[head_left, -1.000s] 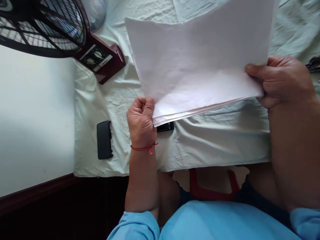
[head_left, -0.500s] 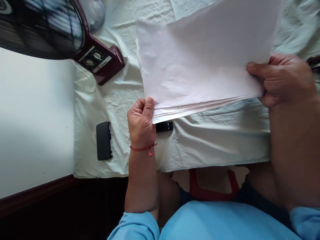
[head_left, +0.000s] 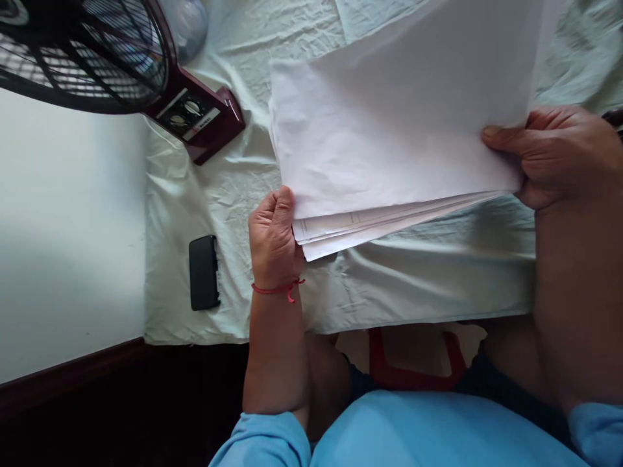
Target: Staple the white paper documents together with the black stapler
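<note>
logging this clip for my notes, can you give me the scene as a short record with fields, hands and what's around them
left hand: pinching the left edge of the white paper sheets
right hand: gripping their right side, thumb on top
sheets: several, near edges spread apart toward the left hand
wrist: red string bracelet on the left
surface: pale cloth with creases
left of the hands: flat black object on the cloth
far left: maroon and black fan
</note>
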{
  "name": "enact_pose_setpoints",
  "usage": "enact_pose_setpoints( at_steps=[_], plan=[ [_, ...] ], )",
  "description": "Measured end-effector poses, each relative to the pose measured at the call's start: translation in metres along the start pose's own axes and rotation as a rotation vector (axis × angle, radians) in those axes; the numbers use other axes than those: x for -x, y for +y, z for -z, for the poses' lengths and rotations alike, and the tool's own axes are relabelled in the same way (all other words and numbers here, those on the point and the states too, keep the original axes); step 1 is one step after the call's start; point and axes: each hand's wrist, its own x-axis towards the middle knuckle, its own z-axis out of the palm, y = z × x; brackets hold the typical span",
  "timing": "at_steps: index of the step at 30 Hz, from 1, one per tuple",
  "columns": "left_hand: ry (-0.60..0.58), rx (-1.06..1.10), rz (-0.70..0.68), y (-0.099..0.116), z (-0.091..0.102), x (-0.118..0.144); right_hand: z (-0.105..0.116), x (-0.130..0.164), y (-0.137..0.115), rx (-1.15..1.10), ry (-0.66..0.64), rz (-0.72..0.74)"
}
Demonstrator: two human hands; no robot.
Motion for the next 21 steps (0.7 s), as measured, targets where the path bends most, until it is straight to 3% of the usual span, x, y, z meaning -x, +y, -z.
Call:
enact_pose_setpoints(
  at_steps=[8, 12, 15, 21],
  plan=[
    [0.037, -0.068, -0.029, -0.001, 0.008, -0.001, 0.000, 0.001, 0.002, 0.045, 0.013, -0.014],
    [-0.025, 0.018, -0.004, 0.000, 0.004, 0.002, 0.008, 0.001, 0.002, 0.062, 0.003, 0.032],
    [-0.094, 0.067, -0.005, 0.003, -0.001, 0.006, 0.016, 0.006, -0.002, 0.047, -0.074, 0.089],
    [-0.106, -0.003, -0.014, 0.007, 0.005, 0.008, 0.033, 0.010, -0.005, 0.024, -0.212, 0.244]
  ],
)
